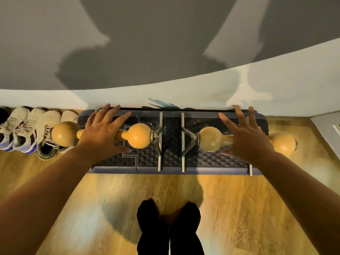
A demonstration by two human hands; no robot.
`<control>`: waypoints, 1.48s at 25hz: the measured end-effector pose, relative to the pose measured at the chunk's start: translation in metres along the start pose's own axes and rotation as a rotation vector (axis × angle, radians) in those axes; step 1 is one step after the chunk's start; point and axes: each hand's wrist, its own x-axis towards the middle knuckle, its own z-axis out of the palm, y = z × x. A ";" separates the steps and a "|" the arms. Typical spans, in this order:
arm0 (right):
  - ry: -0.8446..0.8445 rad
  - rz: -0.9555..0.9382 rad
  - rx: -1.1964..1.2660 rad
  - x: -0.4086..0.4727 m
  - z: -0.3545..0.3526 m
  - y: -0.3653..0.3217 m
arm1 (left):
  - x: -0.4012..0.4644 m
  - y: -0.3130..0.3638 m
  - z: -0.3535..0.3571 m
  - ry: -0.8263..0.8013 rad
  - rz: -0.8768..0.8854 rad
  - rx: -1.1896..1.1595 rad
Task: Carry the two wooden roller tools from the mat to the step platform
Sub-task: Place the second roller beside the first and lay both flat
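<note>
Two wooden roller tools lie end to end across the dark step platform, which sits against the wall. The left tool has two round wooden knobs, a thin wooden handle and a metal bracket at its inner end. The right tool mirrors it, and its outer knob hangs past the platform's right end. My left hand hovers over the left tool's handle with fingers spread. My right hand is spread over the right tool's handle. Neither hand grips anything.
Several sneakers are lined up on the wooden floor left of the platform. A white baseboard and grey wall run right behind the platform. My dark-clad legs stand on the floor just in front.
</note>
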 end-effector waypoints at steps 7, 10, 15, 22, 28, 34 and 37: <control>-0.157 0.021 0.050 0.011 -0.007 0.003 | 0.017 -0.013 -0.003 -0.203 0.039 0.038; -0.171 0.028 0.014 0.014 -0.007 0.004 | 0.019 -0.014 -0.008 -0.227 0.088 0.093; -0.206 0.005 0.051 0.016 -0.009 0.008 | 0.018 -0.006 -0.012 -0.243 0.066 0.085; -0.208 -0.024 0.065 0.013 -0.014 0.007 | 0.020 0.002 -0.011 -0.192 0.065 0.116; -0.202 -0.012 0.085 0.010 -0.015 0.011 | 0.031 0.028 -0.017 -0.139 0.125 0.072; -0.189 -0.013 0.059 0.016 -0.020 0.005 | 0.045 0.047 -0.012 -0.139 0.094 0.050; -0.189 -0.017 0.052 0.020 -0.021 0.005 | 0.048 0.051 -0.009 -0.138 0.089 0.039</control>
